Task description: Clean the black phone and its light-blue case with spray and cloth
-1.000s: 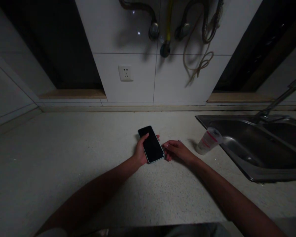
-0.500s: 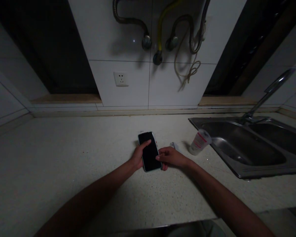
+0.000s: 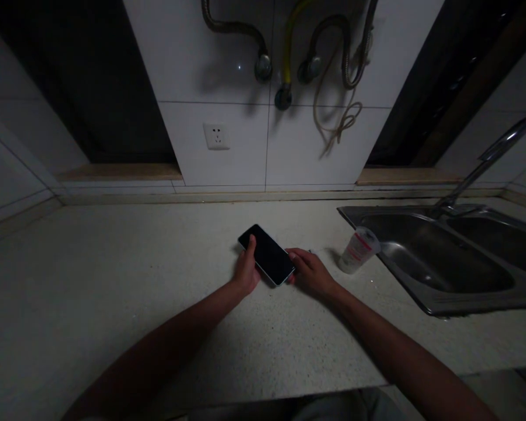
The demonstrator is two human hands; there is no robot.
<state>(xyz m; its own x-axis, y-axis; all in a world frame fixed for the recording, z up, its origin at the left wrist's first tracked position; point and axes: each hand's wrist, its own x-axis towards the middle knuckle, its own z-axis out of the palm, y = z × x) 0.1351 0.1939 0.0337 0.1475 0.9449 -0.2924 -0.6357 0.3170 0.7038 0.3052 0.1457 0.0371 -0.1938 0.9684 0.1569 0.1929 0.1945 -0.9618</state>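
A smartphone with a dark screen and a pale edge is held over the counter, tilted so its top points to the far left. My left hand grips its left side, the thumb lying across the screen near the top. At the phone's lower right corner, my right hand is closed with thumb and fingers at the edge. The right fingertips are partly hidden, so a small thing between them cannot be made out. Just beyond that hand a bit of a small pale item shows, mostly covered.
A clear plastic cup with red print leans on the counter right of my hands, by the steel double sink and its faucet. On the tiled wall are a socket, hoses and a tied cord.
The phone has turned counterclockwise, from nearly upright to a slant toward the far left. My right hand has shifted to its lower right corner and covers more of the small pale item.
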